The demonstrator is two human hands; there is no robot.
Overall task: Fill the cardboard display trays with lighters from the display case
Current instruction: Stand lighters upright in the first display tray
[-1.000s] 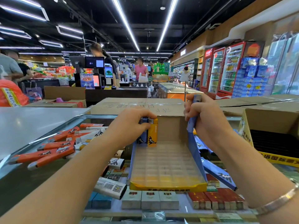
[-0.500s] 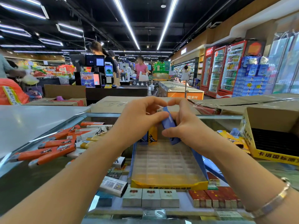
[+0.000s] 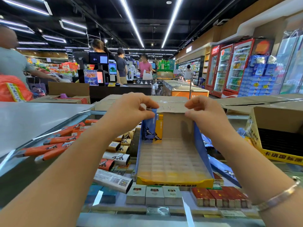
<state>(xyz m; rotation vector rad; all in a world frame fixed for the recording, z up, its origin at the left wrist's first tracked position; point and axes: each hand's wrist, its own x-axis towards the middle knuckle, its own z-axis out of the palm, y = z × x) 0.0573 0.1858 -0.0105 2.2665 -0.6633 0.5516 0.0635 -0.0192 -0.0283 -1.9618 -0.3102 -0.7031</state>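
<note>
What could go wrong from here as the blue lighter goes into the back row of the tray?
1. The left hand pinches the blue lighter only near its top, so it might tilt and miss its slot.
2. It goes in right beside the yellow lighter, which could be knocked over.
3. The right hand holds only the tray wall's top corner, so the tray may shift.

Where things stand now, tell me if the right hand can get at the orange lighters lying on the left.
Probably not directly: the right hand is at the tray's right wall, and the left hand, holding a blue lighter, lies between it and the orange lighters.
</note>
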